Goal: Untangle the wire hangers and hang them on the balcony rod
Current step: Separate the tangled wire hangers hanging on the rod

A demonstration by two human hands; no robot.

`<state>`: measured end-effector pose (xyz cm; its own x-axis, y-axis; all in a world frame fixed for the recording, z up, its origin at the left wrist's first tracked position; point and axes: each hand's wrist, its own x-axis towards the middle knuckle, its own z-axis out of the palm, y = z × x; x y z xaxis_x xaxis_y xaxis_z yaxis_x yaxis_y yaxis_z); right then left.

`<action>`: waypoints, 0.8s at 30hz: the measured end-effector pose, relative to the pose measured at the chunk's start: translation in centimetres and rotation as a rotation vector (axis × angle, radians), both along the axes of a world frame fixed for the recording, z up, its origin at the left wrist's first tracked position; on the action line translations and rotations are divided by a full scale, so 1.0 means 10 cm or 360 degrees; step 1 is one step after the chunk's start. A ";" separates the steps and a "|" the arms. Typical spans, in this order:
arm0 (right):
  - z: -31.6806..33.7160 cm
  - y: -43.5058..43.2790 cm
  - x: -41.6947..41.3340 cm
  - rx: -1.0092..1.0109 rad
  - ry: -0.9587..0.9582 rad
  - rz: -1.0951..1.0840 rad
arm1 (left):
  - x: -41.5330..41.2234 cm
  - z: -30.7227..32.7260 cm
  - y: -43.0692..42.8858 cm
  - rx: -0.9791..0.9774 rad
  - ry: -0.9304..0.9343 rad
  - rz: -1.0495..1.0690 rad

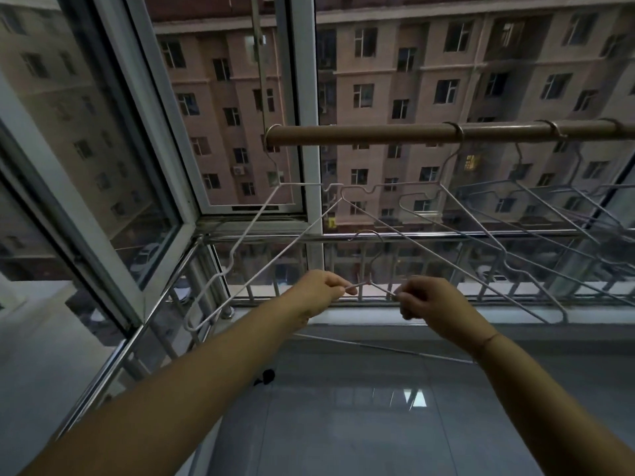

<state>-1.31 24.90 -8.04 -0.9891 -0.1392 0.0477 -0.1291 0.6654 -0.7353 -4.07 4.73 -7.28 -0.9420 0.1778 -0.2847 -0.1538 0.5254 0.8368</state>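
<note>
Three hooks at least sit over the rod: one hanger at its left end, one near the middle and one further right. More wire crowds the far right edge, too overlapped to count. The hung ones swing out toward the person and their arms cross each other, so I cannot tell whether they hang free or are caught together.

One more, the loose hanger, is not up yet. It is held near the person, below the rod and in front of the railing, with its hook upright and its bottom bar running low across the floor tiles.

The left hand pinches the wire just left of the twisted neck, thumb against forefinger, with the other fingers curled in. The right hand pinches the wire just right of the neck in the same way. The two pinches sit near each other with the neck between them.

By my reckoning the job is well along. Most of the hangers look to be on the rod, and this one seems separated from the rest, though a hung arm passes close behind its hook. What is left is to lift it and drop its hook over a bare stretch of rod; the widest gap is between the left end and the middle hook. No further loose hangers show on the floor.
</note>
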 end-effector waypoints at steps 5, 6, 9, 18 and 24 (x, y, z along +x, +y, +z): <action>0.05 0.01 0.25 -0.0403 -0.0139 -0.0219 | 0.09 0.04 0.22 0.0041 0.0448 0.0366; 0.08 0.00 0.31 -0.0484 -0.0138 -0.0267 | 0.12 0.07 0.27 0.0106 0.0413 0.0330; 0.20 -0.04 0.44 -0.0768 -0.0117 -0.0328 | 0.22 0.19 0.45 0.0393 0.0128 0.0070; 0.80 -0.13 0.45 -0.1165 0.0008 -0.0123 | 0.08 0.78 0.72 0.0884 0.0301 0.0125; 1.03 -0.27 0.23 -0.1179 0.0102 -0.0013 | -0.08 1.07 0.60 0.0953 0.0390 0.0210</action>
<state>0.97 22.24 2.25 -0.9821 -0.0408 0.1838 -0.1839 -0.0007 -0.9829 -4.90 10.76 3.40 -0.9916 0.1177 0.0532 0.0474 -0.0519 0.9975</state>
